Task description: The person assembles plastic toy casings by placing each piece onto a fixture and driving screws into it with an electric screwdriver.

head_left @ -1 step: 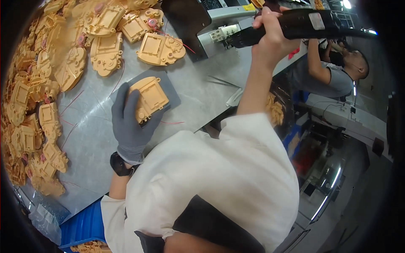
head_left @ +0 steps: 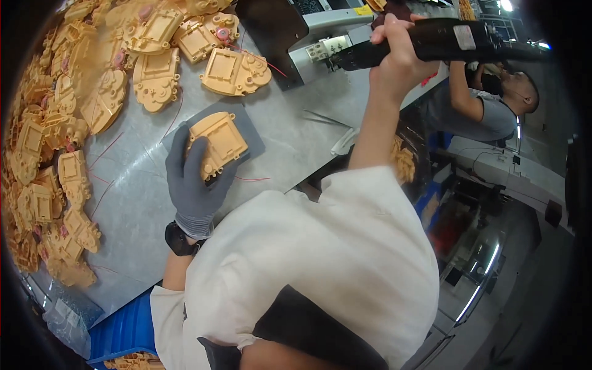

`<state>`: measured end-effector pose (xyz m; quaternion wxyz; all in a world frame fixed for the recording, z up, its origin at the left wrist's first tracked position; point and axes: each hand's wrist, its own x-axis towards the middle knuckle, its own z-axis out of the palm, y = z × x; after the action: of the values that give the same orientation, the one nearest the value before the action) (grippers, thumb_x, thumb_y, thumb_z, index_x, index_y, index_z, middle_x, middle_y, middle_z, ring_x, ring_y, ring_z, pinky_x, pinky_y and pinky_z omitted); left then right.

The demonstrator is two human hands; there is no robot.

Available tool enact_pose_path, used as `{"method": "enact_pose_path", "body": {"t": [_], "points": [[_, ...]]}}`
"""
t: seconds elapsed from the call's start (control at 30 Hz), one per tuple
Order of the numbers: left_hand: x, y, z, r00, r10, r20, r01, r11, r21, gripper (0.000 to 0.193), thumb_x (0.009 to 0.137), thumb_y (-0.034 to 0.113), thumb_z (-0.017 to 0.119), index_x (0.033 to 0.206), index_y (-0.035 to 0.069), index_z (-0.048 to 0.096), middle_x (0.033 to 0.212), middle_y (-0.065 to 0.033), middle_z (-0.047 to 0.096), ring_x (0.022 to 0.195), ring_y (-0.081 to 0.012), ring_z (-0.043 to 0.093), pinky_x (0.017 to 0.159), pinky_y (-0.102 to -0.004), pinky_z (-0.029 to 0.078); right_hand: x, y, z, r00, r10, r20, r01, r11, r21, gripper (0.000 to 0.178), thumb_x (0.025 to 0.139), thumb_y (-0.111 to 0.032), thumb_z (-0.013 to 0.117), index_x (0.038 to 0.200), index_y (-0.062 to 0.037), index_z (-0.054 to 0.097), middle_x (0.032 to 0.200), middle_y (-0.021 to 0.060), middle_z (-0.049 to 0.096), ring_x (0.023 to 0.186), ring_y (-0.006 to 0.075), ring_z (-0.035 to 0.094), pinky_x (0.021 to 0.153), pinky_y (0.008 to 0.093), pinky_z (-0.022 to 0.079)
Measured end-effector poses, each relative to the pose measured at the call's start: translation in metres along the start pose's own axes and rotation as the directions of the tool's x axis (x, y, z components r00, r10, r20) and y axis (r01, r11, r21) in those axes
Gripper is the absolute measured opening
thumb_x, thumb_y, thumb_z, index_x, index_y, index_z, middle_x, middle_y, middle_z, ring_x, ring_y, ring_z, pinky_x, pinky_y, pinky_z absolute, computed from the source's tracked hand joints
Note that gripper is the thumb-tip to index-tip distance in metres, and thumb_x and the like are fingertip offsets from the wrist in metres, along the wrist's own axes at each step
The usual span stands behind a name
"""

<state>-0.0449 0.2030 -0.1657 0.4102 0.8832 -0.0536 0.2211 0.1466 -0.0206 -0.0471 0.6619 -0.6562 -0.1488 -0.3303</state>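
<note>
My left hand point(head_left: 200, 176), in a grey knit glove, grips the near left side of a yellow plastic housing point(head_left: 217, 143) with a rectangular recess. That housing lies on a dark grey pad point(head_left: 251, 132) on the metal table. Up at the right, my bare right hand point(head_left: 398, 46) is wrapped round a black electric screwdriver point(head_left: 441, 38), held nearly level. Its tip points left, at a pale slotted plate on the front of a screw feeder point(head_left: 327, 48). Whether the tip touches the plate, I cannot tell.
Many similar yellow housings point(head_left: 154, 80) are heaped along the table's left and far side, some with thin red wires. Tweezers point(head_left: 330, 118) lie near the right edge. A blue bin point(head_left: 123, 327) stands below left. Another person point(head_left: 481, 105) sits at the right.
My left hand has shifted very slightly to the right and nearer along the housing, and its fingers are a little more bent. The right hand and screwdriver have barely moved.
</note>
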Motion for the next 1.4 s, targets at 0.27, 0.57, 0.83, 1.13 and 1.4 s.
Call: {"method": "enact_pose_path", "body": {"t": [0.27, 0.57, 0.83, 1.13, 1.4], "points": [[0.0, -0.003, 0.005, 0.999, -0.037, 0.038, 0.036, 0.999, 0.028, 0.06, 0.063, 0.02, 0.077, 0.116, 0.008, 0.054, 0.129, -0.0194, 0.042, 0.107, -0.0332, 0.052, 0.086, -0.0386, 0.046, -0.057, -0.051, -0.004, 0.974, 0.225, 0.04, -0.228, 0.966, 0.12, 0.031, 0.073, 0.008, 0.055, 0.101, 0.0006, 0.044, 0.065, 0.0065, 0.052, 0.048, 0.0147, 0.05, 0.051, 0.0287, 0.044], [0.002, -0.009, 0.007, 0.999, -0.039, 0.008, 0.04, 0.996, -0.08, 0.076, 0.06, 0.018, 0.081, 0.126, 0.008, 0.044, 0.131, -0.0196, 0.036, 0.114, -0.0356, 0.047, 0.092, -0.0415, 0.044, -0.095, -0.071, 0.034, 0.795, -0.03, 0.606, -0.225, 0.913, 0.34, 0.044, 0.074, 0.013, 0.053, 0.109, -0.0018, 0.031, 0.066, 0.0088, 0.052, 0.052, 0.0134, 0.049, 0.052, 0.027, 0.043], [0.002, -0.008, -0.002, 0.989, -0.139, 0.042, 0.139, 0.99, -0.009, 0.074, 0.058, 0.023, 0.082, 0.123, 0.009, 0.048, 0.121, -0.0145, 0.045, 0.108, -0.0317, 0.049, 0.089, -0.0394, 0.045, -0.102, -0.071, 0.04, 0.757, 0.074, 0.649, -0.324, 0.905, 0.274, 0.044, 0.074, 0.012, 0.053, 0.11, -0.0027, 0.031, 0.066, 0.0088, 0.051, 0.051, 0.0146, 0.049, 0.051, 0.0289, 0.043], [0.003, -0.012, -0.002, 0.989, -0.135, 0.067, 0.135, 0.991, 0.011, 0.076, 0.058, 0.024, 0.082, 0.124, 0.009, 0.047, 0.118, -0.0139, 0.048, 0.106, -0.0309, 0.05, 0.088, -0.0392, 0.044, -0.11, -0.072, 0.048, 0.837, 0.183, 0.515, -0.367, 0.887, 0.28, 0.042, 0.074, 0.009, 0.054, 0.108, -0.004, 0.034, 0.065, 0.0076, 0.049, 0.05, 0.0159, 0.048, 0.05, 0.0318, 0.043], [0.007, -0.011, -0.007, 0.995, -0.095, 0.028, 0.099, 0.98, -0.174, 0.076, 0.059, 0.028, 0.081, 0.124, 0.01, 0.047, 0.12, -0.0182, 0.046, 0.111, -0.0349, 0.047, 0.095, -0.0433, 0.041, -0.109, -0.075, 0.047, 0.87, 0.192, 0.455, -0.369, 0.865, 0.339, 0.041, 0.074, 0.007, 0.053, 0.109, -0.005, 0.035, 0.065, 0.0087, 0.049, 0.048, 0.0174, 0.047, 0.049, 0.0336, 0.043]]}}
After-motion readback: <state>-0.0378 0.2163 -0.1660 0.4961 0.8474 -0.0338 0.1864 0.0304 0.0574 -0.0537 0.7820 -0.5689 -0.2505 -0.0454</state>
